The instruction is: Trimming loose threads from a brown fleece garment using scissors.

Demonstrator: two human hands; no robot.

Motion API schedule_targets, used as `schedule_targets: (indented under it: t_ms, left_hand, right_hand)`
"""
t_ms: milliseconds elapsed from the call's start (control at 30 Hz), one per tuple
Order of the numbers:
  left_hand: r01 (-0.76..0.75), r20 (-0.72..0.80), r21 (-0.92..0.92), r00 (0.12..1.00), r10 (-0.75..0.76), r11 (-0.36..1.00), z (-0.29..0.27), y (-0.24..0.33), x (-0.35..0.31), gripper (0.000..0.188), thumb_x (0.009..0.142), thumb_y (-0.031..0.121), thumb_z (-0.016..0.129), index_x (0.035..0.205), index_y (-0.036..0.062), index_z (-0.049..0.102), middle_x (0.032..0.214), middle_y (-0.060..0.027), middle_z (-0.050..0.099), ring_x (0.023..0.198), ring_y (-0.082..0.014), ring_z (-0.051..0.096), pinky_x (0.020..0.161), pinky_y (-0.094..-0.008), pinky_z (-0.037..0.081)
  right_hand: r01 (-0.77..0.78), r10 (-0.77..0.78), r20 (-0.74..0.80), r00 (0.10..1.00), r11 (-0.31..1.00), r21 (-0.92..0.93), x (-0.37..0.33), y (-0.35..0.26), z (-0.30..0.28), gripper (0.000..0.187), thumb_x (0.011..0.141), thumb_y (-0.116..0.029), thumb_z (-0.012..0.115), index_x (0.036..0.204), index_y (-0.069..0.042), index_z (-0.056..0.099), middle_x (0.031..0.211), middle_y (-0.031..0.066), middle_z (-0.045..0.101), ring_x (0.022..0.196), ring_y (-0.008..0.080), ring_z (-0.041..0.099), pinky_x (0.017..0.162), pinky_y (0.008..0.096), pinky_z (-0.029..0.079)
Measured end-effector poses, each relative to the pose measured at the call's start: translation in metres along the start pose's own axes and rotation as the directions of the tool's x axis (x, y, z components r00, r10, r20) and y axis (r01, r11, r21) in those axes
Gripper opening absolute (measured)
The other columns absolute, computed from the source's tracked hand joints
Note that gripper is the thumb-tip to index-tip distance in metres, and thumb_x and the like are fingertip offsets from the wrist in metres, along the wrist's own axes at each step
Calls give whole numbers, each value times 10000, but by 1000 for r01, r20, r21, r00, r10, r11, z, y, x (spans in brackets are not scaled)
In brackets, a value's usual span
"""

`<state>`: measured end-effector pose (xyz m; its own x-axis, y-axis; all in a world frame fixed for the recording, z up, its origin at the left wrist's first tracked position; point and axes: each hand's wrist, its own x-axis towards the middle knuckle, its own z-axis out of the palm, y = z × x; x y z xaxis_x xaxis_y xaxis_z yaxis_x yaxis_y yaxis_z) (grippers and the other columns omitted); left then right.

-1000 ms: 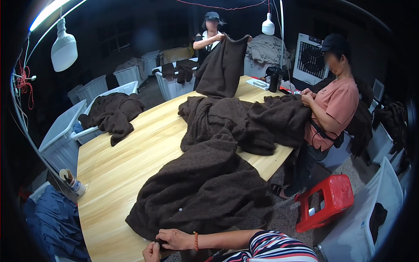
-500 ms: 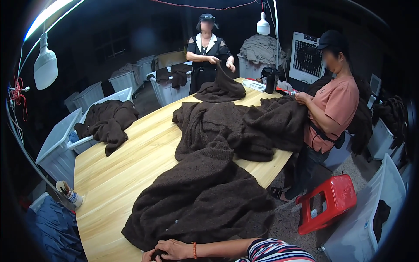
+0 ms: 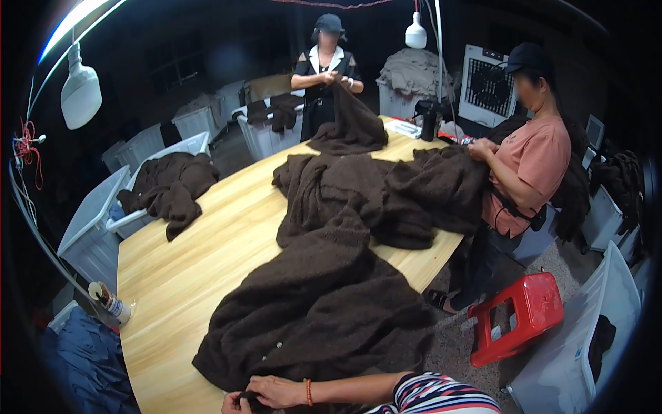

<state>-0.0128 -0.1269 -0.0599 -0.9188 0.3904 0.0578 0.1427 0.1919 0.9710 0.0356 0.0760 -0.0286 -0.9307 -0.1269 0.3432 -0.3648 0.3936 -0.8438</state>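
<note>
A dark brown knitted garment [image 3: 310, 310] lies spread over the near end of the table, with small white specks near its lower left. At its near edge my right hand [image 3: 276, 391], a beaded bracelet on the wrist, has its fingers bent in and pinches a bunched bit of the knit. Close beside it, partly cut off by the lower border, my left hand [image 3: 236, 403] grips the same dark bunch. The fingertips of both hands nearly meet there. What lies inside the bunched fold is hidden.
More brown knits [image 3: 358, 193] cover the middle of the wooden table [image 3: 179, 297]. Two people work at its far and right sides, each holding a brown knit. Around stand white bins [image 3: 89, 221], a red stool [image 3: 517, 317] and, at the left edge, a small bottle [image 3: 114, 307].
The far person now holds the brown knit higher, both hands together on it. My hands stay at the garment's near edge and have shifted only slightly.
</note>
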Motion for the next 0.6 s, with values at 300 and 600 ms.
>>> schedule_targets:
  t_ms: [300, 600]
  left_hand:
    - [-129, -129, 110, 981, 143, 985, 24, 15, 3, 116, 894, -7, 552, 1000, -25, 596, 939, -96, 625, 882, -170, 599, 812, -296, 498]
    - [69, -70, -211, 994, -85, 975, 28, 28, 11, 90, 929, 4, 570, 1014, 5, 601, 846, 23, 598, 716, -23, 526, 645, -185, 442]
  right_hand:
    - [-107, 98, -87, 991, 987, -116, 2, 5, 14, 194, 762, -9, 583, 948, 3, 636, 934, 198, 590, 890, 384, 610, 815, 443, 507]
    - [-224, 225, -13, 974, 974, 23, 16, -2, -10, 193, 785, 3, 632, 967, 34, 684, 869, 205, 674, 847, 334, 677, 767, 361, 522]
